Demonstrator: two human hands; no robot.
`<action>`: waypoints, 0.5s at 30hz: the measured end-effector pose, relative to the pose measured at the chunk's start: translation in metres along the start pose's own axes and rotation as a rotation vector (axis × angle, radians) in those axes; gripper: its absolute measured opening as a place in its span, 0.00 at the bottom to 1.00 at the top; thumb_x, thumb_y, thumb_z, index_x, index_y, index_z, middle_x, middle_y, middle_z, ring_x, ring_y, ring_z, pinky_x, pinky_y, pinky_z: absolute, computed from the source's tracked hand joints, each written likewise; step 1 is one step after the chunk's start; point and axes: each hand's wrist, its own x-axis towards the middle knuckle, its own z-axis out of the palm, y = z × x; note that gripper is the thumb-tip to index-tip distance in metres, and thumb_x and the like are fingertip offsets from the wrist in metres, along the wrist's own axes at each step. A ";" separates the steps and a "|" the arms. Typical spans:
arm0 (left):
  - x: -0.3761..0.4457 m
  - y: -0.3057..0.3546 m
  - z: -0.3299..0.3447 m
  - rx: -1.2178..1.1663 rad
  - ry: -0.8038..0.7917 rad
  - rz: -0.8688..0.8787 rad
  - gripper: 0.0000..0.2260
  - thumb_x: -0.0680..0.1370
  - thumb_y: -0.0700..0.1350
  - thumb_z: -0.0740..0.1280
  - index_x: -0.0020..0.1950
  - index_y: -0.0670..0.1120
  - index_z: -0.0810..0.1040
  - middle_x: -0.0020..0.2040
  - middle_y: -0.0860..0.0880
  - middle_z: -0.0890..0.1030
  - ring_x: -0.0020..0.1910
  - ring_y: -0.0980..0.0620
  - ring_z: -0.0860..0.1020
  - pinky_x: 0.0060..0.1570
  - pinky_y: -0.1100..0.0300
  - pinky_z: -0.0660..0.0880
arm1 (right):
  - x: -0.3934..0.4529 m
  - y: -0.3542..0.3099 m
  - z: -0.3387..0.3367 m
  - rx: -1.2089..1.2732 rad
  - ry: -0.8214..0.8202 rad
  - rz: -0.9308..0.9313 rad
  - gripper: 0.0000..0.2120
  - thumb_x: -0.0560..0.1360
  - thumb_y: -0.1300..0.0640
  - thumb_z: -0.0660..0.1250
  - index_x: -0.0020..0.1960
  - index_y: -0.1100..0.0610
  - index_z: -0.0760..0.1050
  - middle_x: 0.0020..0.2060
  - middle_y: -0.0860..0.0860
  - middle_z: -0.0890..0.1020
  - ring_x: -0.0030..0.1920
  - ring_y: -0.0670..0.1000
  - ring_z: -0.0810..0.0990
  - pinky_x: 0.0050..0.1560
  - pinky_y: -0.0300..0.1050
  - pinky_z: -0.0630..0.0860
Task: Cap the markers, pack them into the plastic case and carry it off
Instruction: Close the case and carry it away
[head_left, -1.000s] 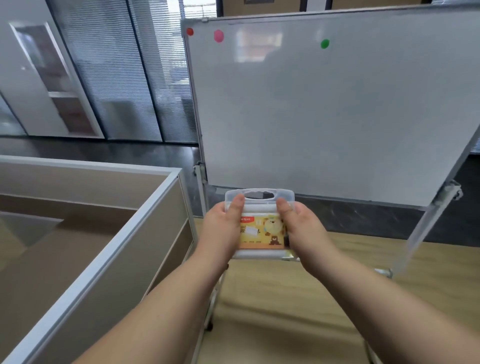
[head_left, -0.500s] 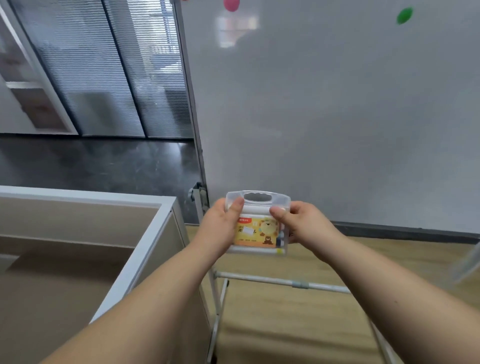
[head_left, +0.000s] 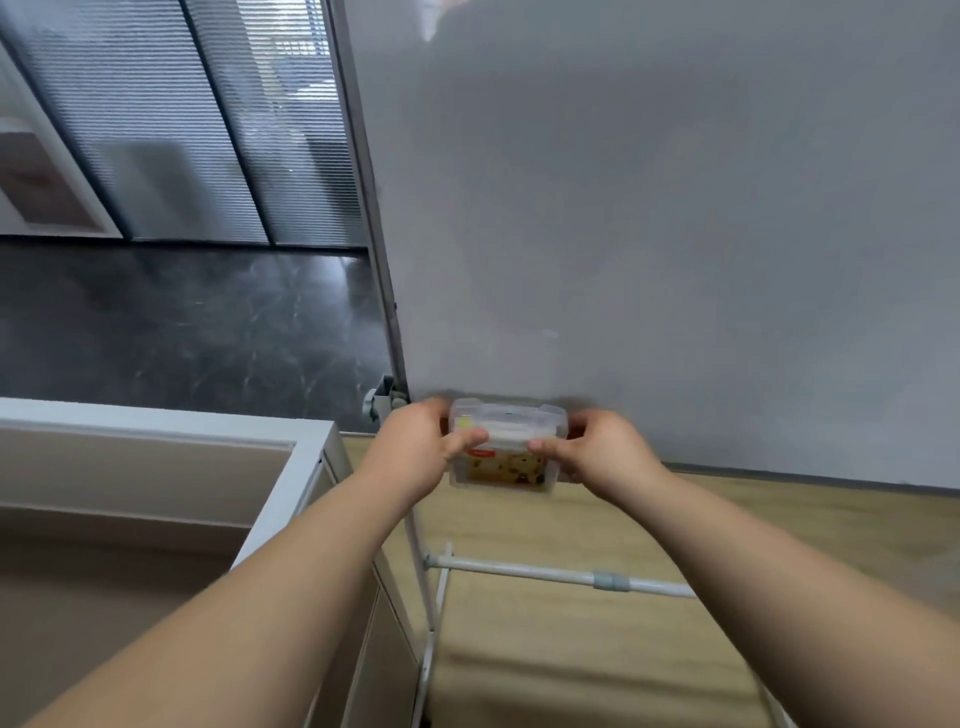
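Both my hands hold a small clear plastic case (head_left: 506, 441) with a yellow cartoon label, out in front of me at the lower left corner of the whiteboard. My left hand (head_left: 421, 447) grips its left side with the thumb on top. Gripping its right side is my right hand (head_left: 597, 449), thumb on the lid. The case is tilted so its top edge faces me. The markers inside show only as a faint blur through the plastic.
A large whiteboard (head_left: 675, 234) on a metal stand (head_left: 545, 574) fills the upper right, very close. A white-rimmed partition (head_left: 291, 483) stands at the left. Wood floor lies below, dark floor and glass walls with blinds behind.
The view has closed in on the whiteboard. The case has tipped from label-up to its top edge facing me, and both hands have shifted their thumbs onto the lid.
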 end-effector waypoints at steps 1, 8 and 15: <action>0.006 -0.001 0.000 -0.008 0.030 -0.014 0.19 0.74 0.60 0.71 0.60 0.52 0.81 0.52 0.51 0.85 0.51 0.50 0.81 0.52 0.51 0.78 | 0.008 -0.002 0.002 -0.012 0.010 -0.015 0.15 0.66 0.43 0.77 0.48 0.51 0.82 0.36 0.47 0.84 0.36 0.49 0.82 0.41 0.49 0.81; 0.024 -0.011 0.016 -0.124 0.140 -0.093 0.16 0.72 0.54 0.76 0.56 0.49 0.81 0.49 0.52 0.83 0.48 0.52 0.80 0.48 0.55 0.78 | 0.036 -0.006 0.012 -0.088 0.063 -0.008 0.13 0.66 0.47 0.78 0.43 0.50 0.77 0.38 0.45 0.82 0.39 0.47 0.80 0.37 0.41 0.73; 0.042 -0.023 0.028 -0.136 0.179 -0.167 0.12 0.70 0.54 0.76 0.44 0.52 0.75 0.41 0.52 0.81 0.41 0.52 0.79 0.42 0.50 0.79 | 0.048 0.001 0.020 -0.059 0.085 0.017 0.12 0.67 0.48 0.77 0.43 0.52 0.78 0.38 0.45 0.81 0.39 0.47 0.79 0.39 0.42 0.74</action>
